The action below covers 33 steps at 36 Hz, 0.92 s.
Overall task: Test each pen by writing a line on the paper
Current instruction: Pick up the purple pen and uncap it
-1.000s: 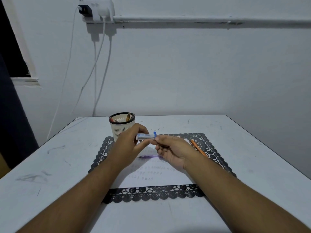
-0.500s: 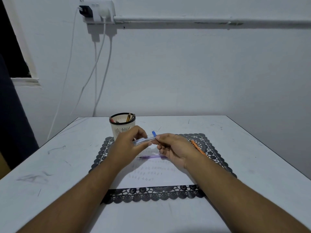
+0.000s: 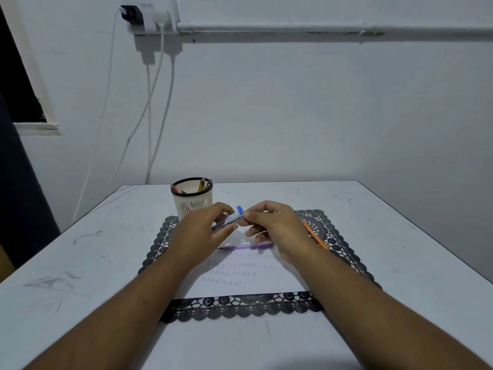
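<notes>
pen in hand (image 3: 230,218): clear plastic barrel, bright blue end cap, tilted up toward the right. There's some print on the barrel, way too blurry to read
left hand (image 3: 202,233): fingers and thumb curled round the lower part of that pen, holding it above the paper
right hand (image 3: 272,225): thumb and forefinger pinching the pen right at the blue cap end, other fingers loosely curled under
paper (image 3: 248,273): plain white sheet on the mat, a few rows of small loopy scribbles, nothing legible
purple pen (image 3: 246,247): see-through violet, lying flat across the paper under the hands
orange pen (image 3: 314,237): slim, lying on the mat just right of the right hand
mat (image 3: 240,308): black, lacy cut-out pattern, scalloped edge
pen cup (image 3: 192,200): cream slotted plastic, dark rim, a few pens inside, at the mat's far left corner
table (image 3: 80,263): white, smooth, scuffed with grey marks
</notes>
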Motion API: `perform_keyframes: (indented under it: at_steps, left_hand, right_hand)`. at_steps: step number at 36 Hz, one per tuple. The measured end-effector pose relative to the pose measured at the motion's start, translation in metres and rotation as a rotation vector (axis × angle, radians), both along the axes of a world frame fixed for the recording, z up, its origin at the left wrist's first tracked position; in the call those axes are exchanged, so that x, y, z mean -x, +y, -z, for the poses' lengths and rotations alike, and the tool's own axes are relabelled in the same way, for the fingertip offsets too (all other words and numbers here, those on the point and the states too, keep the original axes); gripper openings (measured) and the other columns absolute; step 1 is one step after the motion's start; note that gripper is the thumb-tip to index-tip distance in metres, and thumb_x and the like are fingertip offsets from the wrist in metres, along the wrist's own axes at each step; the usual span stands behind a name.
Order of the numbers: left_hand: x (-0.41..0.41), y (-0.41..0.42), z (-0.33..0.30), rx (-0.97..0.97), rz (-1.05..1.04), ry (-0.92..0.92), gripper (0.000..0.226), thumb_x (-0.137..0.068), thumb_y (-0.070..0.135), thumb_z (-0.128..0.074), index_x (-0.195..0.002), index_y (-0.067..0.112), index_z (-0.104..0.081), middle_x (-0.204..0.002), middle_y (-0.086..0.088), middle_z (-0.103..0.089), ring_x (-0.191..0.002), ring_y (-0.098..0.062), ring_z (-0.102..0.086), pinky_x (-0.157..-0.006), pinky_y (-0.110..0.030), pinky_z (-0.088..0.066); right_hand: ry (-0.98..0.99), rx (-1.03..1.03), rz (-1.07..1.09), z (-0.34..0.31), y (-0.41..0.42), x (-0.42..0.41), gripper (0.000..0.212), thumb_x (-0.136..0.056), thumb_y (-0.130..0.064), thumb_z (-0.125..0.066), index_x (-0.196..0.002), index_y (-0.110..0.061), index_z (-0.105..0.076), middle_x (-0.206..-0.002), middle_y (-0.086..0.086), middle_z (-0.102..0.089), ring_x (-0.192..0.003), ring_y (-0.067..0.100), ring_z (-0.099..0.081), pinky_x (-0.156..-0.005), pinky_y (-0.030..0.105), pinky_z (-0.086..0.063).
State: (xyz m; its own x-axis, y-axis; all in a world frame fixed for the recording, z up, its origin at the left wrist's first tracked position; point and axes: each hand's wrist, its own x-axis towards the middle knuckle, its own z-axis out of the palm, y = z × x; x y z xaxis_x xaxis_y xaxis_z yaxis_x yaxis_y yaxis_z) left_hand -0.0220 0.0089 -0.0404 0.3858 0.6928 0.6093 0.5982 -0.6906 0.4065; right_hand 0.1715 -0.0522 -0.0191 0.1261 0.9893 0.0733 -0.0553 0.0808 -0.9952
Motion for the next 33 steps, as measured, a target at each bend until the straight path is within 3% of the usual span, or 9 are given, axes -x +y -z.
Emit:
perform_keyframes:
  at_steps: [5, 15, 22, 33]
  left_hand:
    - [0.0002, 0.0012, 0.0012, 0.027, -0.002, -0.009, 0.025, -0.091, 0.044, -0.073, -0.112, 0.032, -0.068, -0.094, 0.018, -0.070, -0.085, 0.002, -0.063, -0.072, -0.037, -0.059]
    - [0.0010, 0.0049, 0.0039, 0.040, -0.009, -0.002, 0.025, -0.090, 0.042, -0.074, -0.113, 0.033, -0.067, -0.098, 0.019, -0.072, -0.087, 0.000, -0.066, -0.073, -0.038, -0.060]
    - [0.0016, 0.0084, 0.0084, 0.025, -0.003, 0.013, 0.026, -0.091, 0.047, -0.072, -0.114, 0.037, -0.063, -0.099, 0.020, -0.073, -0.087, 0.001, -0.066, -0.070, -0.038, -0.059]
    - [0.0015, 0.0081, 0.0078, 0.025, 0.003, -0.004, 0.025, -0.091, 0.048, -0.070, -0.113, 0.037, -0.064, -0.096, 0.019, -0.071, -0.085, 0.000, -0.065, -0.070, -0.038, -0.059]
  right_hand:
    - [-0.010, -0.053, 0.003, 0.0016, -0.0003, 0.0002, 0.007, -0.093, -0.010, -0.076, -0.098, -0.007, -0.077, -0.093, 0.015, -0.079, -0.074, 0.026, -0.068, -0.065, 0.039, -0.055]
    - [-0.023, -0.108, 0.058, 0.0017, 0.0014, 0.0007, 0.004, -0.093, -0.009, -0.076, -0.094, -0.008, -0.079, -0.087, 0.014, -0.078, -0.066, 0.022, -0.066, -0.053, 0.032, -0.052]
    - [-0.059, -0.121, 0.079, 0.0015, 0.0021, 0.0006, 0.010, -0.091, -0.016, -0.079, -0.091, -0.007, -0.076, -0.077, 0.007, -0.075, -0.065, 0.018, -0.063, -0.053, 0.031, -0.051]
    - [-0.064, -0.149, 0.060, 0.0044, 0.0034, 0.0029, 0.012, -0.090, -0.015, -0.081, -0.090, -0.005, -0.075, -0.081, 0.007, -0.074, -0.068, 0.019, -0.064, -0.053, 0.034, -0.052]
